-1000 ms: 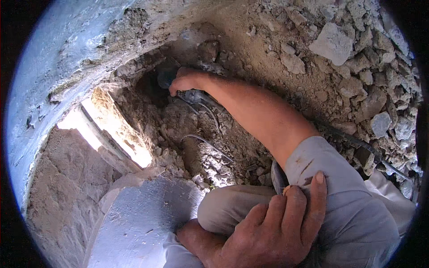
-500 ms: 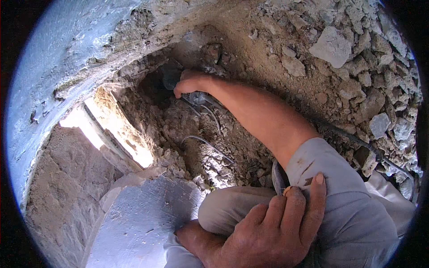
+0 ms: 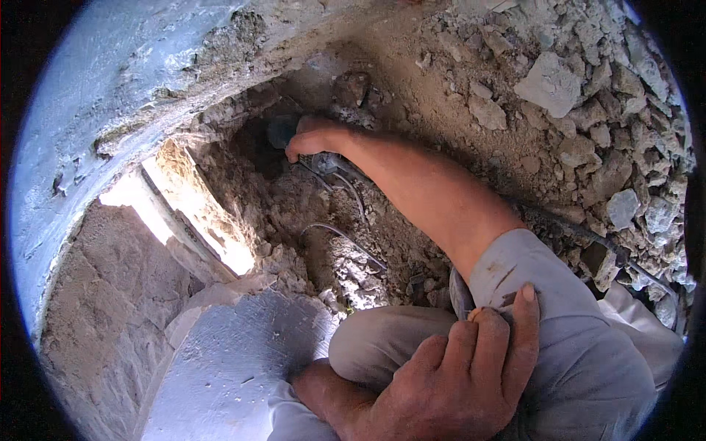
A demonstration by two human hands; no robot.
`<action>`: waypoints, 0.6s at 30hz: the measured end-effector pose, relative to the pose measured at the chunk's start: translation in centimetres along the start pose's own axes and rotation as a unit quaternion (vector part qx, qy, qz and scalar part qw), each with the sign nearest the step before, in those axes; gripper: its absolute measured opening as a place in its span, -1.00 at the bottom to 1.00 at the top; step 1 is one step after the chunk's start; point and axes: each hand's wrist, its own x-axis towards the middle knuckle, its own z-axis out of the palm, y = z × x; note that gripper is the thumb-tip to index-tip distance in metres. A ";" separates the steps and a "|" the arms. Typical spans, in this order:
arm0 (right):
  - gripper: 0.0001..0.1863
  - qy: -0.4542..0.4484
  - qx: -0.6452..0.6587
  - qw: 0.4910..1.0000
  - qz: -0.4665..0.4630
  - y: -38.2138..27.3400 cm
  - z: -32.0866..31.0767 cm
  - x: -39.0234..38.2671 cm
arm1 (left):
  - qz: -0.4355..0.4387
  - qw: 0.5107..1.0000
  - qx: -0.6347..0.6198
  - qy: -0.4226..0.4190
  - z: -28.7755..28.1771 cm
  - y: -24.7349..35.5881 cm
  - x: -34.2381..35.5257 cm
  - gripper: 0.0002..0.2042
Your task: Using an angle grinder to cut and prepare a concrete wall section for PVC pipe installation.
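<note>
My right hand (image 3: 315, 138) reaches into a dark hollow in the soil, its fingers curled down. What it grips is mostly hidden. Against its fingertips sits a bluish-grey, rounded piece (image 3: 281, 131), and just below the hand lies a pale, clear-looking lump (image 3: 324, 163) with thin grey wires (image 3: 351, 192) running from it. My left hand (image 3: 448, 371) is bent over my knee, beside my right sleeve. Its index finger stretches out while the others curl. A dark grey strip (image 3: 459, 295) ends at the curled fingertips; I cannot make out whether they hold it.
A loose wire (image 3: 342, 234) arches from the soil below the hollow. One black cable (image 3: 588, 231) runs under my right arm to the right. Broken rock (image 3: 548, 79) covers the far right. A curved, blue-grey wall (image 3: 110, 95) overhangs the left, above a sunlit gap (image 3: 184, 206).
The view has shifted very slightly. My right hand stays in the hollow, with the bluish-grey piece showing a little more; my left hand is nearly still.
</note>
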 end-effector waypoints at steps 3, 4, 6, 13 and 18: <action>-0.40 0.012 -0.001 1.000 0.009 0.3 0.1 0.1 | -0.001 1.000 0.023 0.009 0.3 0.7 0.0 -0.41; -0.41 0.002 0.020 1.000 -0.014 0.6 0.0 0.1 | -0.048 0.998 -0.015 0.029 0.8 1.5 -0.4 -0.38; -0.41 -0.009 0.041 0.998 -0.037 1.0 0.0 0.3 | -0.094 0.993 -0.053 0.049 1.5 2.0 -0.7 -0.35; -0.45 0.004 0.019 1.000 -0.018 1.3 0.5 1.3 | -0.004 1.000 0.018 0.002 -0.7 0.3 0.6 -0.41; -0.45 0.013 -0.012 1.000 0.018 2.1 0.8 1.9 | 0.012 0.994 -0.003 0.108 2.5 0.3 -0.3 -0.55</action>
